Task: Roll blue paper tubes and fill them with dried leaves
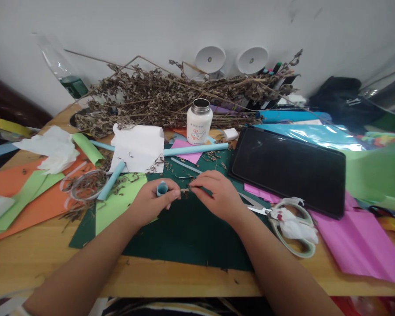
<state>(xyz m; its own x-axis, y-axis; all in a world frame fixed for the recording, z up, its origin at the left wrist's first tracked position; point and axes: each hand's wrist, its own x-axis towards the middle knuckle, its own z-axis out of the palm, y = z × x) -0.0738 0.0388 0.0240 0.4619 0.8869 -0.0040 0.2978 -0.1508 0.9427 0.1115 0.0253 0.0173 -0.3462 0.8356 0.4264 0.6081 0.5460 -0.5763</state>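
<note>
My left hand (154, 199) is closed around a short light-blue paper tube (162, 188), its open end facing up. Thumb and forefinger of that hand also pinch a bit of dried plant (184, 190). From the other side, my right hand (217, 193) pinches the same dried piece between its fingertips. Both hands hover over a dark green sheet (184, 239). Scissors (283, 219) with white wrapping on the handles lie by my right forearm. Left of my hands are a light-green paper (107, 215) and another blue paper tube (112, 181).
A heap of dried plant stems (145, 94) spans the back by the wall. In front of it stands a white bottle (199, 125). A black tablet (292, 164) lies at right, near pink paper (362, 243). A clear tape roll (89, 185) sits on orange paper (16, 186) at left.
</note>
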